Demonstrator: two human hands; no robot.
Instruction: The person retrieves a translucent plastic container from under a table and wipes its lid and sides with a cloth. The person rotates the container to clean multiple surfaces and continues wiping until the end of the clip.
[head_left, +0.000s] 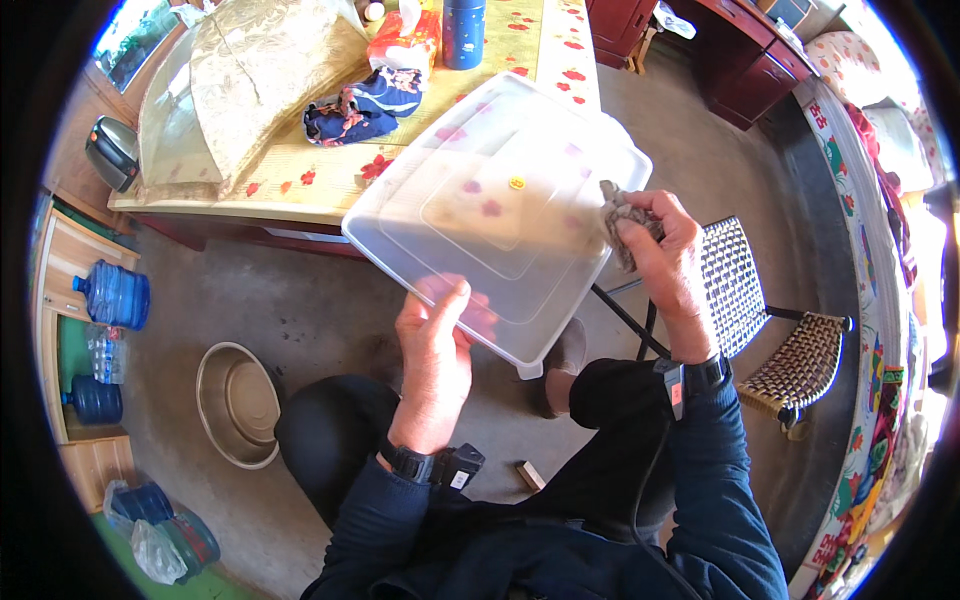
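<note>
My left hand (439, 345) grips the near edge of a translucent plastic lid (480, 225), thumb on top and fingers showing through from beneath. The lid is held up above my knees and overlaps the table's corner from this view. A small round yellow sticker (517, 183) sits near its middle. My right hand (664, 240) pinches a crumpled grey-brown cloth (621, 225) at the lid's right edge. Whether the cloth presses on the lid or only lies in front of it is hard to tell.
A table with a flowered cover (277, 184) carries a mesh food cover (255, 90), a dark blue patterned cloth (364, 105), a tissue pack (405, 41) and a blue flask (463, 34). A metal basin (238, 405) stands at left, a woven folding chair (795, 364) at right.
</note>
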